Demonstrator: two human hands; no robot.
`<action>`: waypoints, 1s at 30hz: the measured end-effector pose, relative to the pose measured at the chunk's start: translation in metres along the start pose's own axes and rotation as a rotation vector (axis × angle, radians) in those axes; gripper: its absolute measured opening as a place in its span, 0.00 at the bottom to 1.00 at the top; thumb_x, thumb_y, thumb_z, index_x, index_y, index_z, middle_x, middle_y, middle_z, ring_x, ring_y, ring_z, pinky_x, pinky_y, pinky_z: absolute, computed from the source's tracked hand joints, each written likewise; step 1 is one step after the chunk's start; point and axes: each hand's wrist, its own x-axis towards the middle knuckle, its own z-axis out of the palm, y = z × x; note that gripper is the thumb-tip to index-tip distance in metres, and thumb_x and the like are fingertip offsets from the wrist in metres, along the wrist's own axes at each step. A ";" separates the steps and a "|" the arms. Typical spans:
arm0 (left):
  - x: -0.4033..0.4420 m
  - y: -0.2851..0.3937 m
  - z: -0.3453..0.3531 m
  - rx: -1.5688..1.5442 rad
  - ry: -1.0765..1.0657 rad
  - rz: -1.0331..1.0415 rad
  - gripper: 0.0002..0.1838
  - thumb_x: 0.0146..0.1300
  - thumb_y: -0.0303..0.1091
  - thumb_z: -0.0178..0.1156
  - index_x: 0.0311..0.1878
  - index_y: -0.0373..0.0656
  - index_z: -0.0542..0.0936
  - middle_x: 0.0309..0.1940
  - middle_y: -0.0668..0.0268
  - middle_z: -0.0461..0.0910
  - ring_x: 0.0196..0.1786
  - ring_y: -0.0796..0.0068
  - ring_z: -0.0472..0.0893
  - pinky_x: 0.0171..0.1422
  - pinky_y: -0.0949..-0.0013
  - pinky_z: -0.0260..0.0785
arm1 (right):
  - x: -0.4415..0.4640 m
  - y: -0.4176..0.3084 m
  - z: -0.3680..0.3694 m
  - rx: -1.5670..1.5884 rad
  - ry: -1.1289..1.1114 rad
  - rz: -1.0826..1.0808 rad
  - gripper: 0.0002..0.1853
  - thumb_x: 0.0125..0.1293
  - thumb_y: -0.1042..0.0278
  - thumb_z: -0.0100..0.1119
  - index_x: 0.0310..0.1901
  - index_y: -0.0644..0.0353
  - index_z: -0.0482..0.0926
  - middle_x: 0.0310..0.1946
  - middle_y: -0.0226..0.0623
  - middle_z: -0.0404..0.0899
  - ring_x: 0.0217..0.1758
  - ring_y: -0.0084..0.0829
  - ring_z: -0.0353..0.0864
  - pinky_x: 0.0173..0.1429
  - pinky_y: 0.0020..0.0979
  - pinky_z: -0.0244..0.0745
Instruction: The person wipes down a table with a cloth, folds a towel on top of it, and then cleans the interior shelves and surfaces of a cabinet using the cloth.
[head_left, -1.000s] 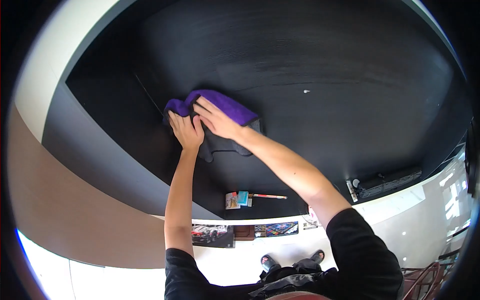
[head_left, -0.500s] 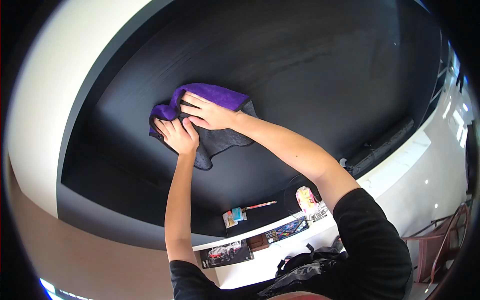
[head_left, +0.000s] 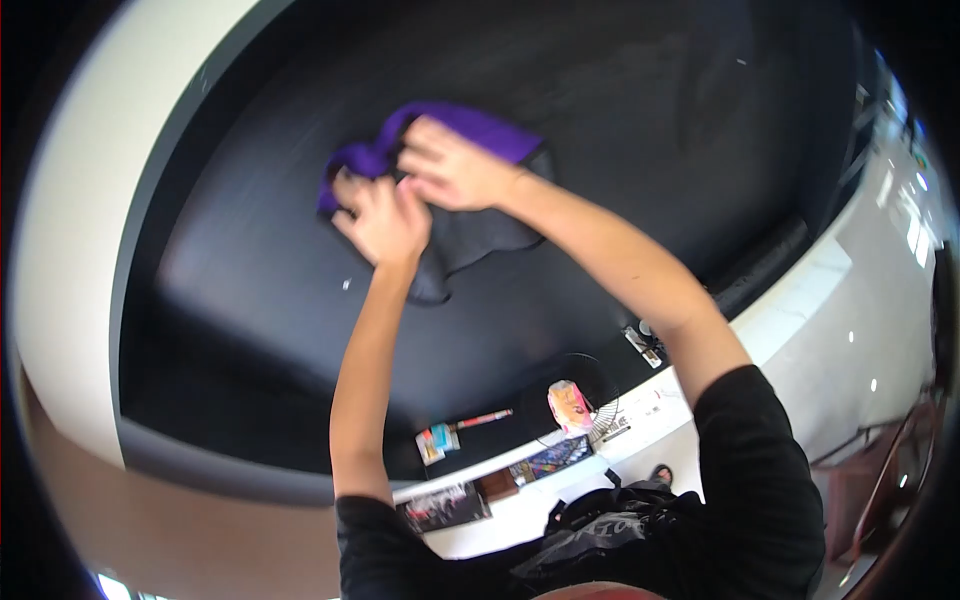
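Observation:
A purple and grey cloth [head_left: 490, 133] with a black edge is spread against a large dark surface [head_left: 640, 130]. My left hand [head_left: 388, 225] presses on the cloth's left part, fingers spread and blurred by motion. Close beside it, my right hand [head_left: 455, 172] lies over the purple part with its fingers stretched out. The two thumbs are near each other. Part of the cloth is folded and bunched around the fingertips, and the grey side hangs below both hands.
Along the lower edge stand a pink and yellow packet [head_left: 570, 408] by a round wire frame, a small blue and white pack [head_left: 437, 442] and a thin stick-like item [head_left: 486, 418]. A white ledge [head_left: 795, 297] curves at right. A brown chair [head_left: 880, 490] stands beyond.
Both hands and the cloth have moved up and to the right across the dark surface. The camera view has shifted a little too, with the items below now further left.

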 end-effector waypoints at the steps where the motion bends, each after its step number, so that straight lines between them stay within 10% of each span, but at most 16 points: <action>1: 0.007 0.014 0.003 0.110 0.019 0.024 0.18 0.70 0.50 0.53 0.46 0.43 0.77 0.64 0.44 0.70 0.74 0.40 0.63 0.57 0.39 0.61 | -0.004 0.006 -0.011 -0.002 -0.019 0.027 0.17 0.63 0.65 0.65 0.49 0.64 0.77 0.54 0.54 0.72 0.61 0.58 0.70 0.70 0.51 0.67; 6: 0.037 0.069 0.020 -0.015 0.125 0.066 0.23 0.69 0.49 0.54 0.54 0.39 0.77 0.65 0.41 0.69 0.74 0.39 0.63 0.70 0.32 0.52 | -0.022 0.033 -0.067 -0.152 -0.108 0.093 0.19 0.66 0.64 0.63 0.55 0.63 0.76 0.64 0.56 0.69 0.70 0.59 0.65 0.76 0.51 0.62; 14: 0.063 0.134 0.029 0.075 0.163 0.064 0.22 0.71 0.52 0.53 0.52 0.42 0.78 0.63 0.47 0.73 0.68 0.44 0.73 0.52 0.47 0.67 | -0.050 0.072 -0.122 -0.144 -0.077 0.036 0.22 0.65 0.62 0.64 0.57 0.62 0.76 0.61 0.56 0.69 0.67 0.59 0.68 0.74 0.51 0.64; 30: 0.065 0.225 0.065 0.148 0.079 0.013 0.28 0.74 0.54 0.49 0.65 0.42 0.75 0.64 0.44 0.71 0.70 0.41 0.69 0.68 0.40 0.60 | -0.106 0.123 -0.204 -0.063 -0.145 0.073 0.24 0.64 0.61 0.65 0.60 0.59 0.75 0.66 0.54 0.66 0.74 0.57 0.61 0.77 0.49 0.61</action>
